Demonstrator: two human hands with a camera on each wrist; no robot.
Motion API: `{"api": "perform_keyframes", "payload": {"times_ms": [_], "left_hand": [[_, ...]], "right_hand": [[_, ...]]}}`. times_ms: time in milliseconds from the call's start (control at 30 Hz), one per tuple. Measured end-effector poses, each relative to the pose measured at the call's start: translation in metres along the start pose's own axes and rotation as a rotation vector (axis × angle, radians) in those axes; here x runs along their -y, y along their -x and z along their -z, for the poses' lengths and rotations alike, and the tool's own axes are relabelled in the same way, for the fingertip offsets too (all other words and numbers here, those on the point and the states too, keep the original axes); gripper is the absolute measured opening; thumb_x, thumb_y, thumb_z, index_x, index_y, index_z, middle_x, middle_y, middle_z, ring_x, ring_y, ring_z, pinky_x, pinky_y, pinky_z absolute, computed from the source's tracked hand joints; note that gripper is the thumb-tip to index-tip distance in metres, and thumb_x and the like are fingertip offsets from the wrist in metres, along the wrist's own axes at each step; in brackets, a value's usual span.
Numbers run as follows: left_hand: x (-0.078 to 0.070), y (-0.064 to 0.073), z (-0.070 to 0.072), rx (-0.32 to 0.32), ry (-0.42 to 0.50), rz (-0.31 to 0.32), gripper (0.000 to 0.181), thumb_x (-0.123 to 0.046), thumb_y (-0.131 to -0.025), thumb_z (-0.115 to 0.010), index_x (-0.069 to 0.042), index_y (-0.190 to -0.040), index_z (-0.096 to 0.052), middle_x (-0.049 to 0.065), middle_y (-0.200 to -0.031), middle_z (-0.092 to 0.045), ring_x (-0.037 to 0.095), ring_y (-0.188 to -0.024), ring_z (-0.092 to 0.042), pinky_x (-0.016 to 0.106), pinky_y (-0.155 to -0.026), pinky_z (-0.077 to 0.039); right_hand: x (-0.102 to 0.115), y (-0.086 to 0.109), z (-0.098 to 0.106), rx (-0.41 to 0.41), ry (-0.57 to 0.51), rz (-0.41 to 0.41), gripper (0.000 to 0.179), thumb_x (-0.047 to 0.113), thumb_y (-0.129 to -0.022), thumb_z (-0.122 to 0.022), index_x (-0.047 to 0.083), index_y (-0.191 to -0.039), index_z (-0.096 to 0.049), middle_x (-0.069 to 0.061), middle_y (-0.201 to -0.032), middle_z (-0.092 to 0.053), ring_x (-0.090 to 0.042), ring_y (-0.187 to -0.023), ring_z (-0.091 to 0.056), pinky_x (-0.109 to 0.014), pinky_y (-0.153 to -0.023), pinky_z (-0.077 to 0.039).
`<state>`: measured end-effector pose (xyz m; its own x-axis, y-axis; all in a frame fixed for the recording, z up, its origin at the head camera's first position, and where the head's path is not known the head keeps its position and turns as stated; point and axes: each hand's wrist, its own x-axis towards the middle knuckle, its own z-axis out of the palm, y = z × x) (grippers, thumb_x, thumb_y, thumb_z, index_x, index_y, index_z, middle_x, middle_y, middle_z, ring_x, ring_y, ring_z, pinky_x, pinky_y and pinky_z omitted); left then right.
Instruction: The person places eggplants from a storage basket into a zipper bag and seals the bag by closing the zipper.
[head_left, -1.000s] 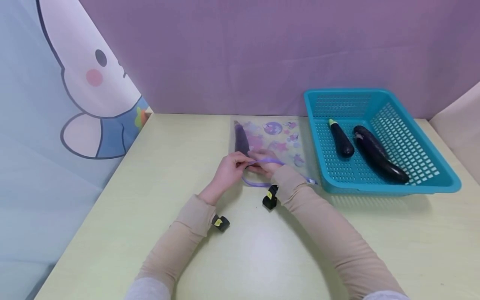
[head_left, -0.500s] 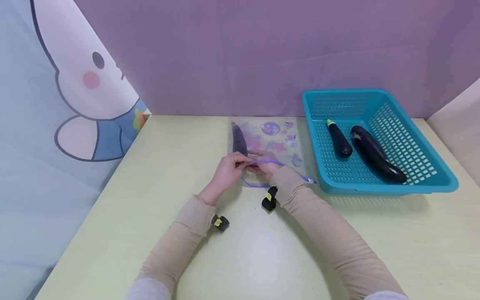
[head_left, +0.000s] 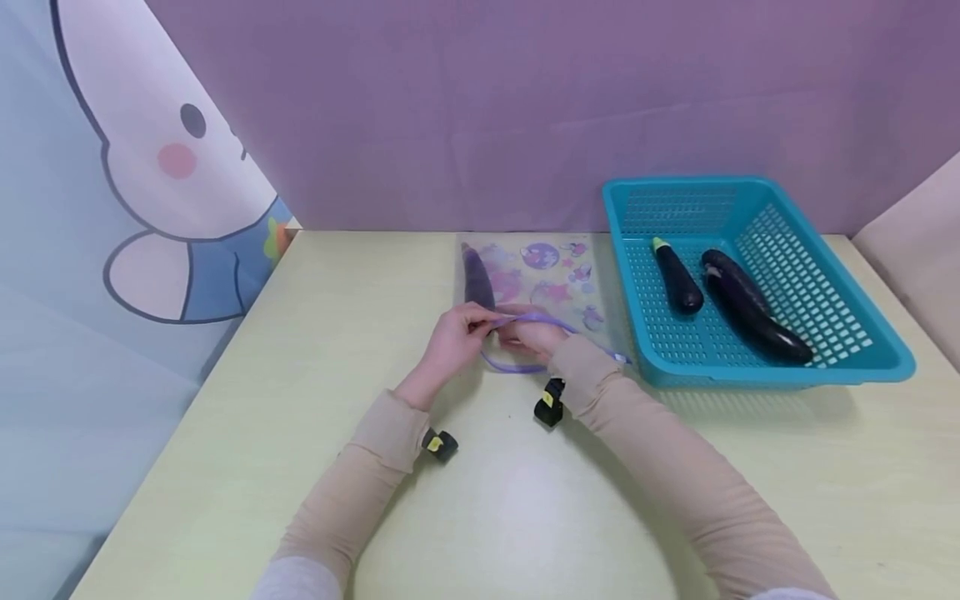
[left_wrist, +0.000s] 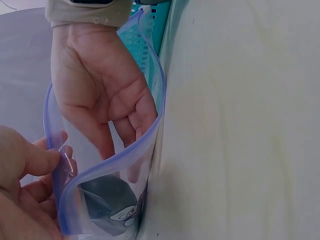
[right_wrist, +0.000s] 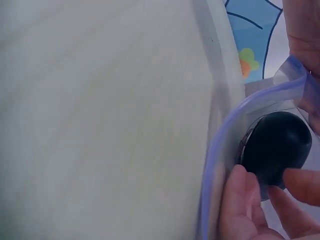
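Observation:
A clear zip bag (head_left: 577, 287) with pink and purple prints and a purple zip edge lies flat near the back of the table. Inside it, along the left side, rests an eggplant (head_left: 477, 279), its rounded dark end (right_wrist: 280, 140) toward the bag's mouth. My left hand (head_left: 453, 337) pinches the left corner of the zip edge between thumb and fingers, and the mouth gapes. Through that mouth reaches my right hand (left_wrist: 102, 90), fingers loosely extended and parted. In the right wrist view its fingertips (right_wrist: 240, 187) are right at the eggplant's end.
A teal perforated basket (head_left: 780, 377) stands to the right of the bag. It holds a small eggplant (head_left: 678, 279) with a green cap and a longer curved eggplant (head_left: 753, 312). A purple cloth (head_left: 525, 108) hangs behind the table's back edge.
My right wrist has shifted slightly right and back toward me. The left hand keeps its pinch on the bag's edge; the eggplant in the bag stays in place.

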<state>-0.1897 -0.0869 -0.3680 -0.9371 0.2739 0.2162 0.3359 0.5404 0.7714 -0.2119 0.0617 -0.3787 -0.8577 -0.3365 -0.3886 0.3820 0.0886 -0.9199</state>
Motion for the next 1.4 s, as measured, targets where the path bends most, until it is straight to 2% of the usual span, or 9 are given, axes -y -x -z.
{"api": "perform_keyframes", "payload": {"times_ms": [133, 300, 433, 567, 733, 833, 933, 1133, 1400], "left_hand": [[-0.001, -0.001, 0.0, 0.005, 0.009, 0.012, 0.022, 0.008, -0.087, -0.056, 0.001, -0.1, -0.072, 0.014, -0.091, -0.067, 0.021, -0.078, -0.056, 0.02, -0.065, -0.046], [-0.002, -0.002, 0.001, -0.001, 0.019, 0.021, 0.021, 0.008, -0.088, -0.056, 0.001, -0.1, -0.072, 0.014, -0.091, -0.067, 0.021, -0.077, -0.055, 0.02, -0.065, -0.044], [-0.002, -0.002, 0.001, 0.002, 0.009, 0.024, 0.021, 0.007, -0.088, -0.056, 0.001, -0.1, -0.072, 0.014, -0.091, -0.067, 0.02, -0.077, -0.055, 0.019, -0.063, -0.044], [-0.001, -0.002, 0.001, 0.006, 0.005, 0.026, 0.02, 0.006, -0.089, -0.056, 0.0, -0.101, -0.072, 0.013, -0.091, -0.067, 0.019, -0.076, -0.054, 0.019, -0.062, -0.043], [-0.001, -0.002, 0.002, 0.001, 0.014, 0.032, 0.019, 0.005, -0.089, -0.058, -0.001, -0.101, -0.072, 0.013, -0.089, -0.067, 0.018, -0.075, -0.053, 0.019, -0.062, -0.043], [-0.001, -0.001, 0.002, 0.0, 0.016, 0.036, 0.019, 0.004, -0.088, -0.059, -0.001, -0.101, -0.072, 0.012, -0.088, -0.067, 0.017, -0.074, -0.052, 0.018, -0.061, -0.042], [0.0, -0.001, 0.002, 0.0, 0.017, 0.038, 0.02, 0.005, -0.087, -0.059, -0.001, -0.101, -0.072, 0.012, -0.088, -0.067, 0.017, -0.073, -0.052, 0.018, -0.061, -0.042], [0.002, 0.0, 0.002, 0.004, 0.018, 0.046, 0.02, 0.005, -0.087, -0.059, -0.001, -0.102, -0.072, 0.012, -0.087, -0.066, 0.016, -0.073, -0.052, 0.017, -0.061, -0.043], [0.003, 0.001, 0.002, 0.005, 0.021, 0.05, 0.021, 0.004, -0.087, -0.059, -0.003, -0.102, -0.072, 0.012, -0.087, -0.066, 0.016, -0.073, -0.052, 0.017, -0.061, -0.043]], "right_hand": [[0.003, 0.006, 0.002, 0.038, 0.061, -0.066, 0.055, -0.006, -0.093, -0.035, 0.001, -0.147, -0.028, -0.02, -0.149, -0.034, -0.032, -0.133, -0.038, -0.04, -0.111, -0.035], [0.007, 0.014, 0.003, 0.023, 0.124, -0.112, 0.053, -0.006, -0.093, -0.036, 0.002, -0.146, -0.029, -0.022, -0.147, -0.035, -0.034, -0.135, -0.036, -0.039, -0.108, -0.039], [0.009, 0.021, 0.004, -0.01, 0.202, -0.112, 0.048, 0.0, -0.095, -0.041, 0.004, -0.142, -0.037, -0.019, -0.143, -0.041, -0.032, -0.131, -0.041, -0.037, -0.104, -0.043], [0.009, 0.027, 0.007, 0.015, 0.39, -0.1, 0.039, 0.006, -0.093, -0.045, 0.002, -0.132, -0.049, -0.015, -0.131, -0.051, -0.027, -0.115, -0.051, -0.037, -0.096, -0.048], [0.008, 0.032, 0.011, 0.061, 0.676, 0.017, 0.027, 0.015, -0.093, -0.051, 0.0, -0.114, -0.061, -0.01, -0.103, -0.062, -0.018, -0.09, -0.054, -0.03, -0.081, -0.048], [0.009, 0.037, 0.014, 0.079, 0.772, 0.08, 0.026, 0.018, -0.094, -0.053, 0.001, -0.109, -0.065, -0.008, -0.1, -0.066, -0.016, -0.086, -0.055, -0.026, -0.076, -0.047], [0.011, 0.042, 0.016, 0.11, 0.808, 0.108, 0.026, 0.018, -0.093, -0.054, 0.001, -0.109, -0.066, -0.01, -0.105, -0.068, -0.017, -0.088, -0.057, -0.028, -0.078, -0.047], [0.015, 0.053, 0.017, 0.144, 0.82, 0.106, 0.028, 0.02, -0.095, -0.055, 0.002, -0.113, -0.064, -0.012, -0.116, -0.065, -0.024, -0.105, -0.059, -0.038, -0.093, -0.048], [0.023, 0.065, 0.022, 0.168, 0.852, 0.116, 0.03, 0.022, -0.095, -0.053, 0.004, -0.117, -0.063, -0.012, -0.121, -0.062, -0.025, -0.107, -0.059, -0.039, -0.092, -0.049]]}}
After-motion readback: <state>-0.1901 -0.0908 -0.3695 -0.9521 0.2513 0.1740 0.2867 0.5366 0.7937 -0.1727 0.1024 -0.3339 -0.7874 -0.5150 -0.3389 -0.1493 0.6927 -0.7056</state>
